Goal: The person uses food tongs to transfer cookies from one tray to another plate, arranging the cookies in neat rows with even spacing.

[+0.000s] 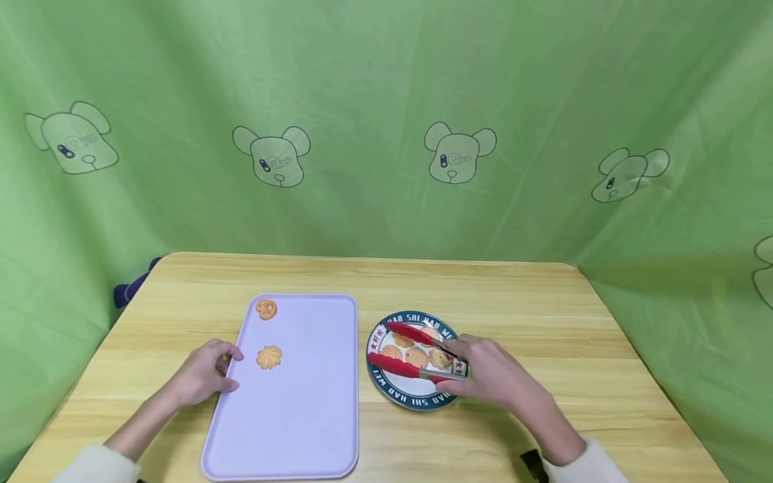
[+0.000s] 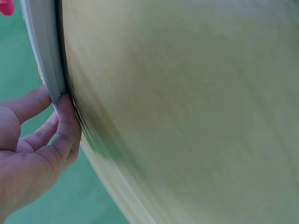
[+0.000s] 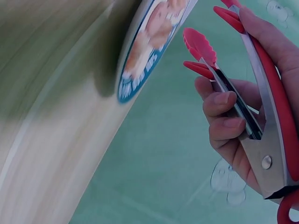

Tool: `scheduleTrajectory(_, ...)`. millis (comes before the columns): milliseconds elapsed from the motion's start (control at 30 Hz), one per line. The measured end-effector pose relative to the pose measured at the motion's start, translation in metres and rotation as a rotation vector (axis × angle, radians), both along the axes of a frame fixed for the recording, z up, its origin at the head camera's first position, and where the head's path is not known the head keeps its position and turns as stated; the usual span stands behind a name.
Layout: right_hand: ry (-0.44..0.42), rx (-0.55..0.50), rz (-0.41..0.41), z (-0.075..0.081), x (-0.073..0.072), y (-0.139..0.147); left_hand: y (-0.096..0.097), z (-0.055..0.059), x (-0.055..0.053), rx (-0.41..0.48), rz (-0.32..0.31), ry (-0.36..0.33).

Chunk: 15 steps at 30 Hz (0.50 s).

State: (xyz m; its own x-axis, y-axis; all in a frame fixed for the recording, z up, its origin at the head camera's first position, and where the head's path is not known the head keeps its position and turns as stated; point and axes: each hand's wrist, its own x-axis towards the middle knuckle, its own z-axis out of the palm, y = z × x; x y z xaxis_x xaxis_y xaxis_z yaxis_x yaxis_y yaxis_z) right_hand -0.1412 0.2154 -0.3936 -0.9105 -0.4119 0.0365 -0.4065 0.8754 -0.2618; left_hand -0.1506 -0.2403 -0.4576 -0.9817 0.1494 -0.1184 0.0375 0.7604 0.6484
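My left hand (image 1: 204, 374) pinches the left rim of a pale lilac tray (image 1: 302, 409); the left wrist view shows thumb and fingers on either side of the tray's edge (image 2: 43, 51). A pretzel-shaped cookie (image 1: 266, 309) lies in the tray's far left corner, with a flower-shaped cookie (image 1: 268, 357) nearer me. Red-tipped metal tongs (image 1: 394, 364) are gripped in my right hand (image 1: 492, 372), their arms spread apart above a round plate (image 1: 417, 402). Several cookies (image 1: 417, 356) lie on that plate, partly hidden by the tongs. Nothing is between the tong tips in the right wrist view.
Tray and plate stand side by side on a light wooden table (image 1: 513, 302), with a narrow strip of tabletop between them. Green curtain (image 1: 374, 215) printed with cartoon heads surrounds the table's back and sides. Something dark purple (image 1: 129, 290) shows beyond the far left corner.
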Motion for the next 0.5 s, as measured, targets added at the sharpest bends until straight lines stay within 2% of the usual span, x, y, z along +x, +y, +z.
scheduleTrajectory(200, -0.054, -0.002, 0.023, -0.001, -0.006, -0.03, 0.0, 0.0, 0.0, -0.003, -0.003, -0.01)
scheduleTrajectory(400, -0.034, 0.018, 0.086, -0.005, -0.011, -0.06, 0.0, 0.001, -0.001, -0.015, -0.009, 0.0)
scheduleTrajectory(500, -0.07, 0.024, 0.082, -0.005, -0.014, -0.076, 0.0, 0.0, -0.001, -0.015, -0.015, 0.009)
